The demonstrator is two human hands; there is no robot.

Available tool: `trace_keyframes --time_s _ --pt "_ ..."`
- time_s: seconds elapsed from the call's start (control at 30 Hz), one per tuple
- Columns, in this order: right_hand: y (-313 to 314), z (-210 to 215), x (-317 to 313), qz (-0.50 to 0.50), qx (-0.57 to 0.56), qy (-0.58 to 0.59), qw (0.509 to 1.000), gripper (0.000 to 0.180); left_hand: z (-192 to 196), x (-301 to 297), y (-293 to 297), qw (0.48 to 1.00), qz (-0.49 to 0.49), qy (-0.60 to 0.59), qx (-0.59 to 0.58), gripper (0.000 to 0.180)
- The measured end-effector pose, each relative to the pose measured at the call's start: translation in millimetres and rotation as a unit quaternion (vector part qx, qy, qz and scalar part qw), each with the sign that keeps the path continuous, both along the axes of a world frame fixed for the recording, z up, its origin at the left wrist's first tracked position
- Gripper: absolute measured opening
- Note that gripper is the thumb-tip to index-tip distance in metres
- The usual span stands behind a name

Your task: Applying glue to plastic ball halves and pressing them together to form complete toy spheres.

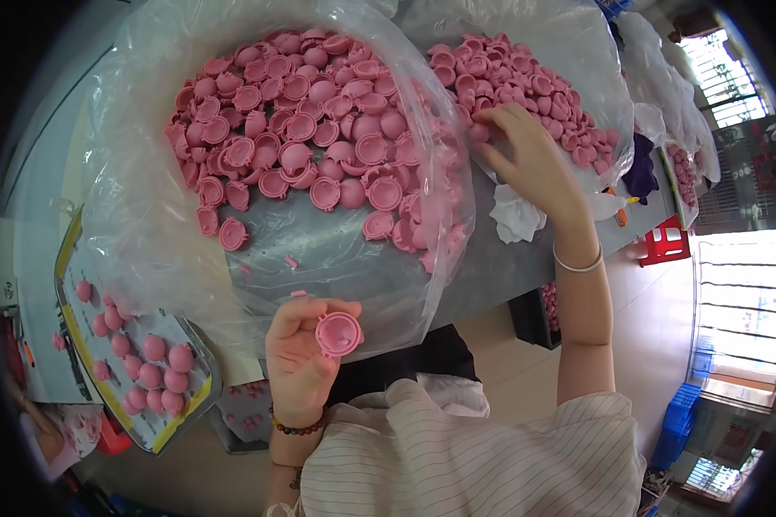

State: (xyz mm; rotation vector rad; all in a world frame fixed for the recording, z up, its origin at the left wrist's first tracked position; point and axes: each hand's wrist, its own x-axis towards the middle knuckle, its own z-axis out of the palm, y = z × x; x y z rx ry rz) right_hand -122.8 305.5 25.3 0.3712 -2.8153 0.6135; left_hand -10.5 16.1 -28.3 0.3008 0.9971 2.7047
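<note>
Between the thumb and fingers of my left hand (297, 355) is a hollow pink plastic half-shell (339, 333). Its open side faces up, and a small pink bit shows inside. My right hand (530, 159) reaches to the near left edge of the right-hand pile of smaller pink pieces (535, 86). Its thumb and fingertips close about a rounded pink piece (479, 132). In front of me, a larger heap of pink half-shells (302, 129) lies in a clear plastic bag (138, 198), some hollow side up, others dome up.
At the left, a yellow-edged tray (200, 379) carries several closed pink balls (151, 375). White crumpled paper (517, 215) and a white bottle with a yellow tip (608, 205) lie right of my right forearm. A red basket (666, 242) and dark bin (533, 319) stand beyond the table.
</note>
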Motion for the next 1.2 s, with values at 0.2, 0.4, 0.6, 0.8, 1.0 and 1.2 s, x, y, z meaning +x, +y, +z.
trace_keyframes --time_s 0.2,0.4,0.6,0.8,1.0,1.2 --pt "3 9 8 -0.064 0.045 -0.093 0.993 0.024 -1 -1 0 1.000 0.004 0.001 -0.004 0.046" --pt "-28 35 92 0.085 -0.085 -0.178 0.977 0.028 1 -2 -3 1.000 0.005 0.009 -0.011 0.046" --pt "-43 14 112 0.042 -0.019 -0.049 0.998 0.028 3 -1 1 0.998 0.016 0.017 -0.056 0.043" --pt "-45 2 117 0.012 -0.111 0.000 0.994 0.030 19 4 8 0.993 0.063 0.001 -0.101 0.045" --pt "-97 2 114 0.164 -0.273 0.083 0.944 0.026 26 9 13 0.982 0.003 0.089 -0.169 0.043" --pt "-102 -8 112 0.187 -0.288 0.069 0.937 0.025 24 7 14 0.955 0.034 0.123 -0.267 0.037"
